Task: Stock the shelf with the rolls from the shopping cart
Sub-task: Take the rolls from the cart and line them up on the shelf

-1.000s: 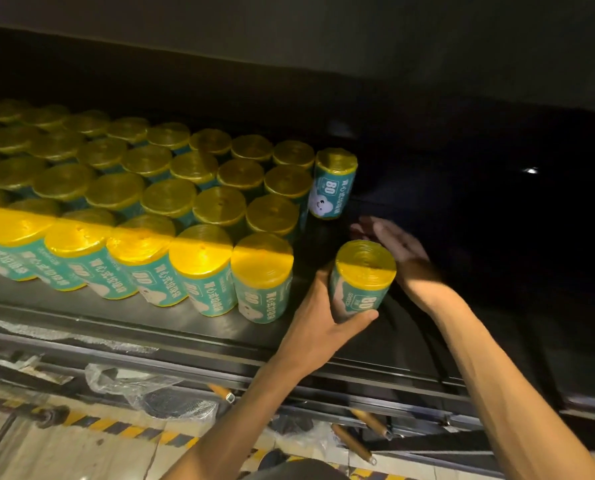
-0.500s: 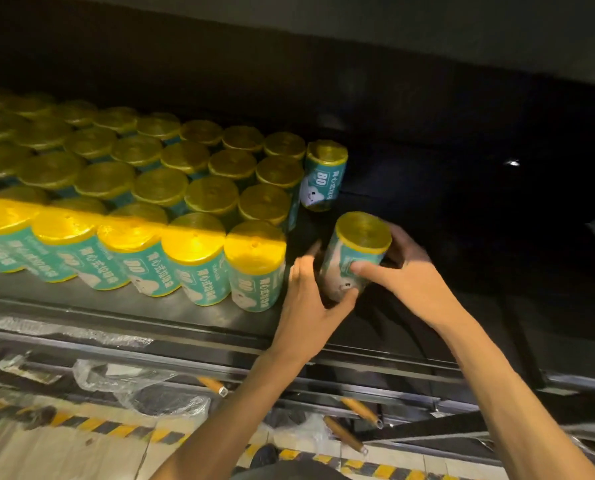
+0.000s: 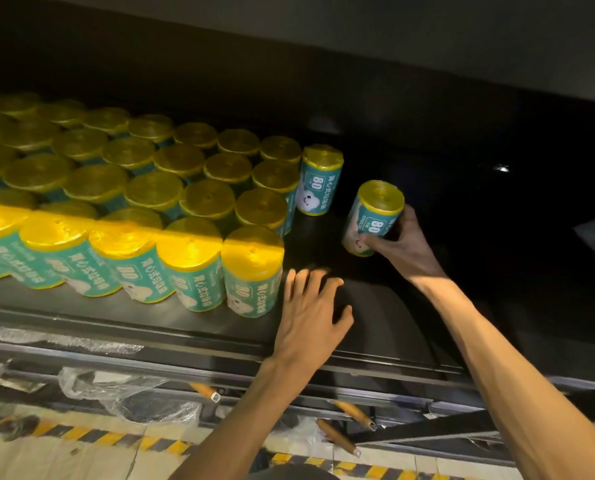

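Head view: yellow roll (image 3: 373, 218) with teal label printed "80" and a white cloud face, gripped tilted by the right hand (image 3: 398, 245) over the dark shelf (image 3: 171, 315), left hand (image 3: 310, 318) spread flat with fingers apart, packed rows of upright rolls (image 3: 185, 188) at left.

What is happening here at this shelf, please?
A person is stocking a dark shelf with yellow-topped rolls in teal labels. The right hand grips one tilted roll to the right of the packed rows of rolls. It is not yet in line with them. One roll stands at the end of a back row. The left hand is open and holds nothing, near the front row's last roll.
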